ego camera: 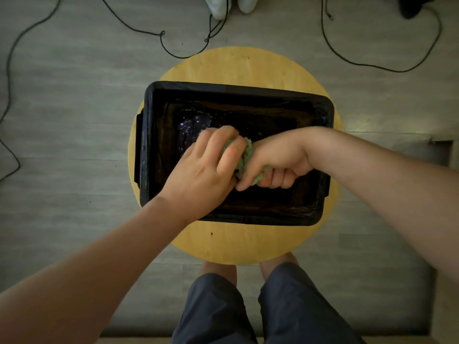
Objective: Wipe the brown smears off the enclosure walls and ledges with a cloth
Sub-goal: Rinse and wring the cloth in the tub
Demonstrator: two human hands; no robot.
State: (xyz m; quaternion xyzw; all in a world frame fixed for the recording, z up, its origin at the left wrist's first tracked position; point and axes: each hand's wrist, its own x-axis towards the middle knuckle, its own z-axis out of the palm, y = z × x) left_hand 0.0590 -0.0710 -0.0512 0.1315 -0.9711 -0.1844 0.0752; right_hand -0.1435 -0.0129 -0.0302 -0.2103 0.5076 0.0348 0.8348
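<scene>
Two-handed grip on green cloth [244, 155], left hand [201, 170] and right hand [278, 160] curled; tub rim [236, 89] well beyond knuckles.

I am looking down on a round yellow wooden table [236, 68], which is standing on a grey plank floor [74, 135]. The table is carrying one thing directly: a black rectangular enclosure [238, 91], sitting about at the table's middle with its far corners reaching the table's rim. Bare wood is showing on the table's far and near sides. Beyond the table's far edge, black cables [162, 33] are lying in loops on the floor, and pale shoes [218, 6] are resting there too
</scene>
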